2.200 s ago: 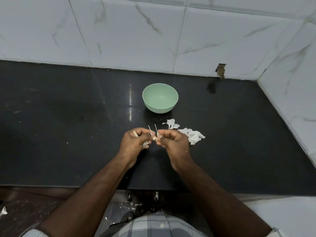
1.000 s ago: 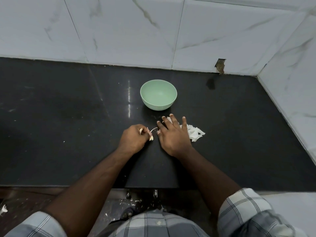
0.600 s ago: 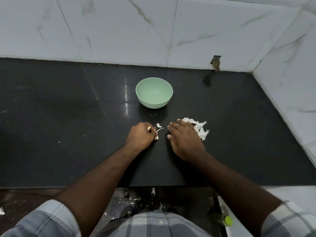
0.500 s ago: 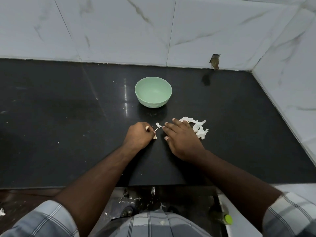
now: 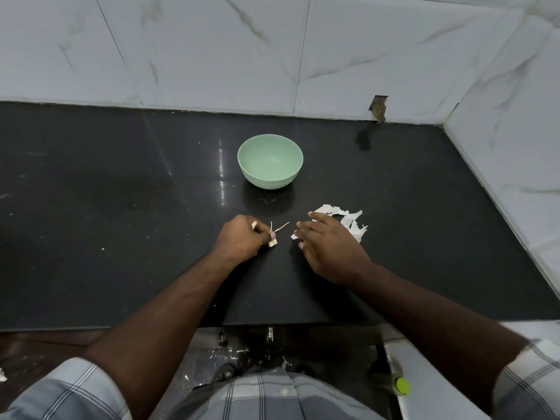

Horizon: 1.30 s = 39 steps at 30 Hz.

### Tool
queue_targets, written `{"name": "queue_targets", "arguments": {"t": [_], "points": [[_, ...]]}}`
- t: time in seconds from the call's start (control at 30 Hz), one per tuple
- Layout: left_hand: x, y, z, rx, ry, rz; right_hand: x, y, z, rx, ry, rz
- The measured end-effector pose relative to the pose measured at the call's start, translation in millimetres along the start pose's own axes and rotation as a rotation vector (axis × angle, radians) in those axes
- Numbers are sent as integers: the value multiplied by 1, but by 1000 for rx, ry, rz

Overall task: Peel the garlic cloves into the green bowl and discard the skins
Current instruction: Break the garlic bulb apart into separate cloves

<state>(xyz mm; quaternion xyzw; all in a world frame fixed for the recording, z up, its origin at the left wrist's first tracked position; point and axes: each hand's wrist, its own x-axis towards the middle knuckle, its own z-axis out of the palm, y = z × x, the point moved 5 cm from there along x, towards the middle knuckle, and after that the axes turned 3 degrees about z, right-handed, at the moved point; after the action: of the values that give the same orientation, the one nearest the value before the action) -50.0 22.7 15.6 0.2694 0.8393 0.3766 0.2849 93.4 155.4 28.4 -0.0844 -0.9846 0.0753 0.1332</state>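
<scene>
Peeling seems underway: near the green bowl (image 5: 270,161), the left hand (image 5: 242,241) pinches the garlic cloves (image 5: 272,240) while the right hand (image 5: 328,246), fingers spread, gathers skins (image 5: 348,221); next, finish stripping.

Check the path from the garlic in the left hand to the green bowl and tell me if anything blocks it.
Nothing visible blocks it. The left hand grips the garlic, and only bare black counter lies between it and the green bowl. The skins and the right hand sit off to the right.
</scene>
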Motion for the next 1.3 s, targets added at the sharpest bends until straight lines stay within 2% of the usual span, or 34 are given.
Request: {"name": "queue_targets", "arguments": {"t": [0.1, 0.23, 0.4, 0.5, 0.57, 0.63, 0.7, 0.77, 0.87, 0.97, 1.1, 1.2, 1.3], "points": [[-2, -2, -4, -140, -1, -37, 0, -9, -5, 160, 51, 142], [-6, -5, -10, -319, 46, -110, 2, -30, 12, 344, -69, 265], [-11, -11, -15, -456, 25, -183, 10, -46, 29, 271, -107, 274], [-16, -15, -19, -601, -55, -219, 9, -51, 32, 294, -107, 277], [-23, -15, -22, -760, -129, -235, 8, -53, 26, 390, -49, 310], [-30, -15, -27, -891, -192, -229, 6, -49, 17, 523, 16, 439], [-39, -12, -29, -947, -268, -190, 3, -45, 11, 704, 28, 598], [-46, -9, -28, -984, -308, -147, 3, -50, 10, 945, 14, 656], [-52, -7, -22, -1034, -300, -117, 4, -63, 7, 1145, -24, 630], [-56, -5, -14, -1042, -239, -90, 6, -64, 3, 1150, 22, 621], [-55, -3, -3, -1040, -114, -97, 5, -51, -2, 1198, 136, 729], [-54, 1, 4, -1128, -73, -119, 3, -45, -7, 1310, 157, 764], [-51, 8, 15, -1160, -29, -137, 2, -35, -9, 1276, 155, 773]]}}
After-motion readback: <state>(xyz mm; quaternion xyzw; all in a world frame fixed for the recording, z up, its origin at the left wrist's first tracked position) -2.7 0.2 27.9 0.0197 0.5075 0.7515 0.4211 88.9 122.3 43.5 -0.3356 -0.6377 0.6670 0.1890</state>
